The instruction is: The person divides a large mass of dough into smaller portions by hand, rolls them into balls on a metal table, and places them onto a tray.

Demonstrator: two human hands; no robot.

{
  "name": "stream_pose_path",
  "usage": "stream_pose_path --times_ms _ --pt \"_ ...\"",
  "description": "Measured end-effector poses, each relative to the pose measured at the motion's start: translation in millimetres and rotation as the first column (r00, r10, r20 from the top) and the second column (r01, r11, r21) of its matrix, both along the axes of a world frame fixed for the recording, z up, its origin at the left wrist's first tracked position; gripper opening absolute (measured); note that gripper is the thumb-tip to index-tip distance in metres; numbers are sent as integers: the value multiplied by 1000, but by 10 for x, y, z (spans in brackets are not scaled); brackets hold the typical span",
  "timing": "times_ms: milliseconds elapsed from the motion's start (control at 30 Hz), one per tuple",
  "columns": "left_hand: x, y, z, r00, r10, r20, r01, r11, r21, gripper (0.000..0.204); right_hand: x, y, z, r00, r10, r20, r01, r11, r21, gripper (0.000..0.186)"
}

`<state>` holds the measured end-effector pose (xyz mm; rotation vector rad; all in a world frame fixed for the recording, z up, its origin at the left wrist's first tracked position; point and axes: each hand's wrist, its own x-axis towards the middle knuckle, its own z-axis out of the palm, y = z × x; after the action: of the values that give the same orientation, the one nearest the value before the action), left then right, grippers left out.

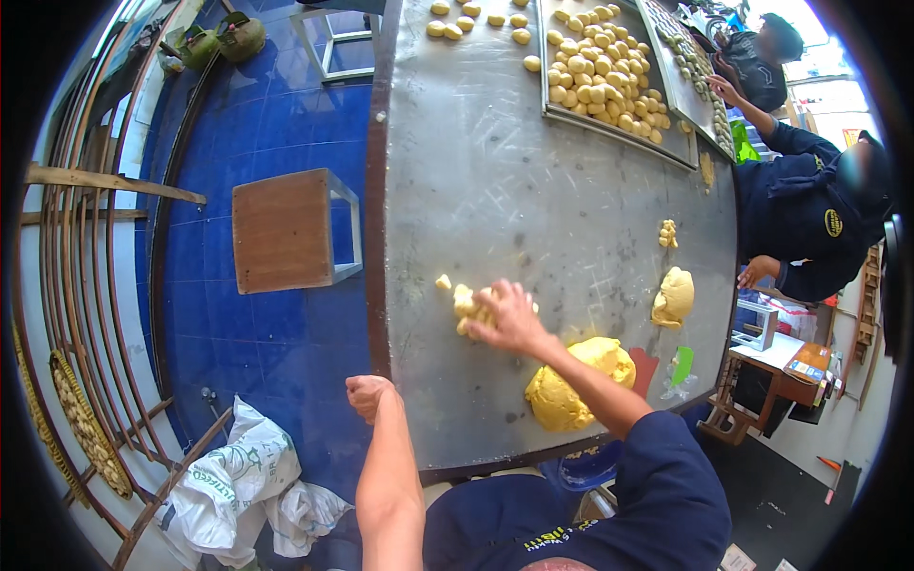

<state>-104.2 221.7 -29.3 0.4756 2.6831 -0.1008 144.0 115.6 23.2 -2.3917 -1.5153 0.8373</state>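
Observation:
On the metal table (457, 190), small lumps of yellow dough (464, 303) lie in a loose cluster. My right hand (511, 322) is over them, its fingers curled around some of the lumps and hiding part of the cluster. Beneath my right forearm sits a large mound of yellow dough (562, 395). My left hand (369, 396) is closed in a fist beside the table's left edge; whether anything is inside it is hidden. Farther right on the table are a smaller dough block (673, 297) and a few tiny dough bits (667, 233).
A tray (681, 150) heaped with round dough balls (600, 71) stands at the far side, with a second tray (678, 52) beside it. A co-worker (790, 209) stands at the right edge. A wooden stool (283, 231) and white sacks (233, 476) are at left.

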Motion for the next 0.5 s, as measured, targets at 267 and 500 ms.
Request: stream_pose_path --times_ms 267,500 --pt "14 7 -27 1000 5 -24 -5 1000 -18 55 230 -380 219 884 -370 -287 353 929 -111 49" --pt "-5 -11 -64 999 -22 -42 23 1000 21 54 -652 -837 136 881 -394 -261 370 919 -137 38"
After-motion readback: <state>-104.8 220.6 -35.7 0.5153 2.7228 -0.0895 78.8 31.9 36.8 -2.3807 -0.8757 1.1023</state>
